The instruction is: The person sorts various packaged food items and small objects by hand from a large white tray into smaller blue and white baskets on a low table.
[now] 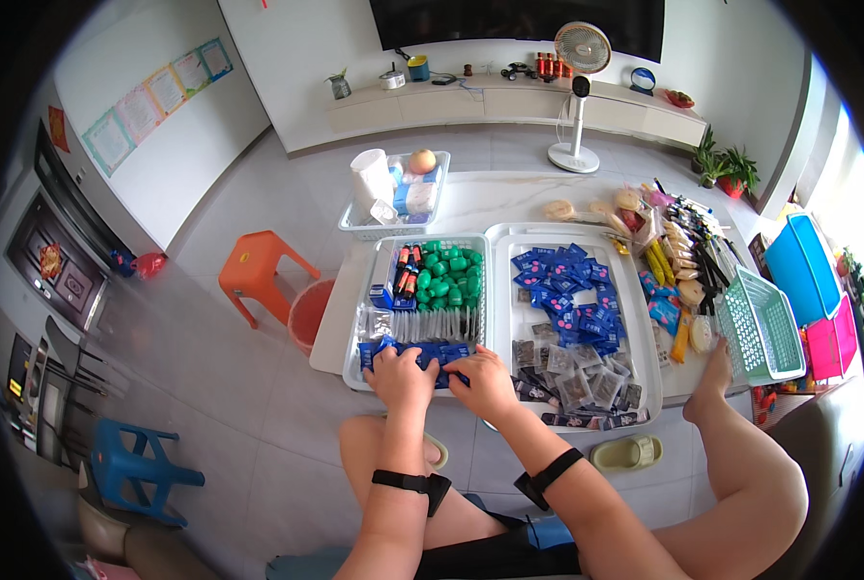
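My left hand [403, 377] rests over a front row of blue sachets [429, 354] in a white plastic basket [352, 362]; its fingers touch them, and its palm side is hidden. At the basket's front right corner, my right hand [484, 378] pinches a blue sachet [462, 378] between thumb and fingers. Behind the row stand clear packets [432, 326] on edge. Farther back lie green plastic capsules [450, 275], small dark bottles [407, 272] and a blue box [381, 296]. To the right, a white tray [503, 290] holds loose blue sachets [569, 290] and clear packets of dark contents [577, 373].
Packaged snacks [678, 246] and dark stick packs crowd the table's right side, beside a green basket [762, 326] and a blue bin [803, 268]. Behind is a basket of tissues [416, 197]. An orange stool [261, 268] and pink bin [311, 317] stand left.
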`<state>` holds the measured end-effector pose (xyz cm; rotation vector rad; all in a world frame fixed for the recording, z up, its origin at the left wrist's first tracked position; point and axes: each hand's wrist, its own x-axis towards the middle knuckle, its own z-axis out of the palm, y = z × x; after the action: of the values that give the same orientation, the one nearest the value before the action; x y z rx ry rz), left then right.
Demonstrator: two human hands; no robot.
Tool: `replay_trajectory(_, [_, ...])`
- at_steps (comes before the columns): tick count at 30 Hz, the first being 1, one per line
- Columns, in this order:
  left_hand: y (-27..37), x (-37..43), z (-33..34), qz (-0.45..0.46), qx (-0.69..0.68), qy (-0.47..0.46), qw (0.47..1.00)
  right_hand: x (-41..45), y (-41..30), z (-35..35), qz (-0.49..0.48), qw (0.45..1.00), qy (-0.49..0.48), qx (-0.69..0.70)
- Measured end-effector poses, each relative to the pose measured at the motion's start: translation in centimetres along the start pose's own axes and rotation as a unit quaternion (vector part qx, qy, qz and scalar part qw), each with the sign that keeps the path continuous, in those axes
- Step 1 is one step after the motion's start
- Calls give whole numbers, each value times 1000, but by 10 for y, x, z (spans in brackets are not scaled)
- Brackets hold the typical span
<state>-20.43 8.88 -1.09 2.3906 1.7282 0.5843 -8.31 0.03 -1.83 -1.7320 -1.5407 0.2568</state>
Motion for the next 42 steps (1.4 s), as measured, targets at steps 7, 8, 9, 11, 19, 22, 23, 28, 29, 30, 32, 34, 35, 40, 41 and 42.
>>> replay_trajectory(7, [-10, 0, 13, 43, -33, 44, 998, 2, 12, -1, 19, 997, 11, 73])
replay_trajectory(8, [-11, 1, 13, 46, -58, 44, 996, 3, 12, -4, 21, 994, -2, 104])
replay_trajectory(9, [-10, 0, 12, 45, -96, 62, 992, 3, 10, -9, 24, 990, -14, 137])
replay_trajectory(11, [-4, 5, 10, 63, -176, 48, 981, 2, 11, -23, 73, 974, -26, 212])
replay_trajectory(19, [101, -40, -8, 286, -317, -4, 904, -59, 40, -121, 209, 965, 97, 122])
replay_trajectory(22, [132, -68, 10, 302, -311, -98, 896, -83, 74, -139, 176, 966, 187, -28])
replay_trajectory(23, [135, -73, 22, 298, -284, -125, 903, -89, 81, -143, 182, 964, 186, -51])
replay_trajectory(28, [149, -93, 47, 343, -194, -142, 908, -110, 76, -156, 271, 943, 117, -154])
replay_trajectory(29, [151, -94, 49, 356, -157, -144, 910, -112, 79, -156, 272, 942, 115, -157])
replay_trajectory(30, [152, -94, 53, 353, -157, -158, 909, -114, 85, -157, 272, 946, 114, -139])
replay_trajectory(32, [149, -94, 59, 351, -173, -154, 907, -121, 99, -154, 250, 951, 139, -120])
replay_trajectory(34, [145, -92, 59, 347, -207, -140, 904, -121, 107, -156, 252, 952, 149, -85])
replay_trajectory(35, [144, -90, 59, 349, -207, -143, 903, -121, 111, -157, 251, 954, 159, -48])
replay_trajectory(40, [128, -82, 55, 343, -272, -144, 887, -113, 112, -161, 262, 940, 218, -12])
replay_trajectory(41, [127, -80, 55, 347, -285, -146, 881, -112, 114, -160, 250, 936, 249, 16])
replay_trajectory(42, [129, -79, 49, 344, -288, -147, 881, -111, 109, -160, 253, 928, 272, 19])
